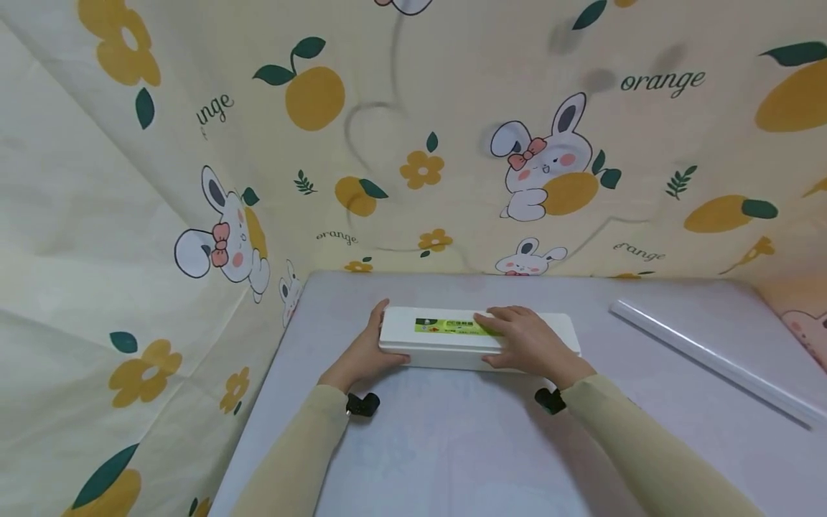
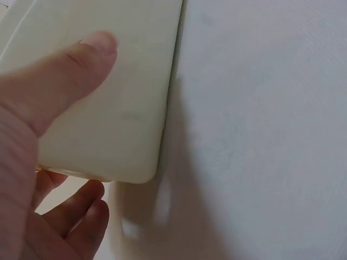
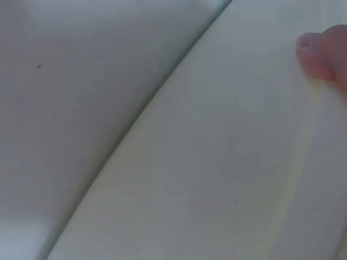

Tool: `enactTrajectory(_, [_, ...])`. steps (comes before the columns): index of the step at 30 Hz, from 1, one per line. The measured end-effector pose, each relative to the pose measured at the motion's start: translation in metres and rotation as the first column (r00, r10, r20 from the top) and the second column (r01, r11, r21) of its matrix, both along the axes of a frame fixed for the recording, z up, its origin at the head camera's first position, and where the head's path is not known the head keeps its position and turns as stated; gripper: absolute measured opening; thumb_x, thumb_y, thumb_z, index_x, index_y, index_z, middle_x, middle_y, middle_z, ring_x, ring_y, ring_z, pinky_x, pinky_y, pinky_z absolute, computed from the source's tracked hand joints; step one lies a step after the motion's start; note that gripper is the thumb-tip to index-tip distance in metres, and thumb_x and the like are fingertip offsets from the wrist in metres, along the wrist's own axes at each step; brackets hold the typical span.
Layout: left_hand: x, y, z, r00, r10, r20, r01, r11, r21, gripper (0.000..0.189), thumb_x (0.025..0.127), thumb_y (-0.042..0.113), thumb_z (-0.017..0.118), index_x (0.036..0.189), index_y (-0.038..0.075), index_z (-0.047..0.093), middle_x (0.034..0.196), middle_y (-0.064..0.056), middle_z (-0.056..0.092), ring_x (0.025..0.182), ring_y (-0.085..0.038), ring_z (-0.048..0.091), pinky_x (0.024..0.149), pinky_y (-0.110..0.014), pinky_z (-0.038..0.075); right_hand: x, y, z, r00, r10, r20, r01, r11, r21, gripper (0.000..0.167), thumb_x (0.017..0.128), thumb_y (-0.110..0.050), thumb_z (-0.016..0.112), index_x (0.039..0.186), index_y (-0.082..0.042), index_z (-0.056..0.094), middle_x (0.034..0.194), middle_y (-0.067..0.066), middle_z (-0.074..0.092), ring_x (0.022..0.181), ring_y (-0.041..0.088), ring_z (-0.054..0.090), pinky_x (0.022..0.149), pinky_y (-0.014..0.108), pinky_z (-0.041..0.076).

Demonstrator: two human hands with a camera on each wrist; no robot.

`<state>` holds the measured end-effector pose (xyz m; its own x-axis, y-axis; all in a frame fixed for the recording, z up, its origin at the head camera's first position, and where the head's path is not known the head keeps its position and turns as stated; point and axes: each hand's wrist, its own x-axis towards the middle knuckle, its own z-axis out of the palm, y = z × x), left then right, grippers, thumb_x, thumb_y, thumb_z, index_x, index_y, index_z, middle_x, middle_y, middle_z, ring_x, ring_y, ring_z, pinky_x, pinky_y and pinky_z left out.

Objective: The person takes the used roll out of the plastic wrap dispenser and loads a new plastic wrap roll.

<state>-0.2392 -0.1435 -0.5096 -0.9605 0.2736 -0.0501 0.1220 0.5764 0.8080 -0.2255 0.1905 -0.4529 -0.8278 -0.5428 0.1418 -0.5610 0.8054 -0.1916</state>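
A long white box [image 1: 426, 357] with a green and yellow label [image 1: 446, 327] on its lid lies across the far part of the table. My left hand [image 1: 370, 350] grips the box's left end. In the left wrist view its thumb [image 2: 81, 67] presses the front face while the other fingers [image 2: 87, 216] come round the end. Toward the right end, my right hand [image 1: 526, 341] holds the box from above, fingers over the lid and label, thumb on the front. The right wrist view shows a thumb [image 3: 320, 54] against the white front face [image 3: 206, 151].
A long, pale, shiny tube [image 1: 711, 359] lies slanted on the right of the white table [image 1: 452, 445]. Behind and to the left hangs a cream cloth [image 1: 452, 86] printed with rabbits and oranges. Each wrist wears a small black camera.
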Motion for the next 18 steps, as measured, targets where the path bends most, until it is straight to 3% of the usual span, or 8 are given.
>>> enactTrajectory(9, [0.004,-0.001,0.003,1.0,-0.028,0.011,0.028,0.999,0.017,0.124,0.066,0.04,0.089,0.154,0.031,0.002,0.153,0.0,0.033,0.134,-0.025,0.037,0.108,-0.052,0.028,-0.004,0.004,0.002,0.999,0.002,0.05,0.002,0.998,-0.07,0.074,0.075,-0.048,0.079,0.14,-0.023,0.054,0.135,0.009,0.055,0.121,0.035,0.051,0.101,0.051,0.038])
enactTrajectory(18, [0.003,-0.01,0.005,1.0,-0.016,0.023,0.017,1.0,-0.007,0.127,0.063,0.047,0.089,0.154,0.032,0.002,0.155,0.002,0.026,0.137,-0.022,0.032,0.11,-0.051,0.025,0.006,0.022,0.0,0.996,-0.034,0.078,0.032,0.999,0.027,0.087,0.075,-0.047,0.081,0.149,-0.028,0.039,0.147,0.009,0.041,0.133,0.036,0.034,0.107,0.057,0.023])
